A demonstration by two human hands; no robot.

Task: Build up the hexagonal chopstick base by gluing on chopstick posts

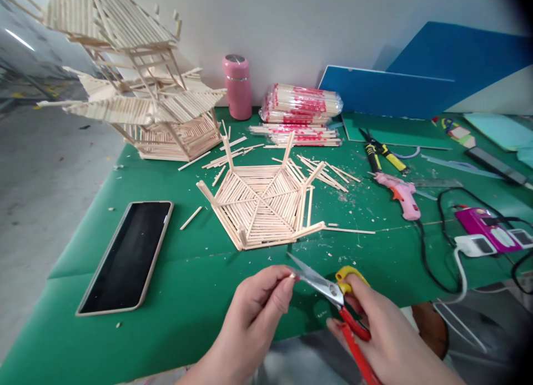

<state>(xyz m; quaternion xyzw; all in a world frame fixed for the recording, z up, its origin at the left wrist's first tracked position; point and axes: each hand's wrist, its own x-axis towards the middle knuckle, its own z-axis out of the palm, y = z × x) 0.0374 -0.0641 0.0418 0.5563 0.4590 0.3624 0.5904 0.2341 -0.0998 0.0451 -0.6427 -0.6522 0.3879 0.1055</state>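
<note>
My left hand (260, 301) is closed in a pinch around a small wooden stick (293, 275), whose pale end pokes out at the fingertips. In my right hand (375, 313) is a pair of scissors (328, 288) with one yellow and one red handle. The blades are spread, and one lies right at the stick's end. Beyond both hands, a hexagonal stick base (260, 199) lies on the table, with short posts rising or leaning outward at its corners. Loose cut sticks (325, 171) are scattered behind it and to its right.
A tiered stick pavilion (145, 101) stands back left on the green table (187, 290). A phone (127, 257) lies left. Behind are a pink flask (237, 88) and bagged sticks (302, 104). At right are pliers (381, 151), a pink glue gun (397, 195) and a corded purple power strip (487, 229).
</note>
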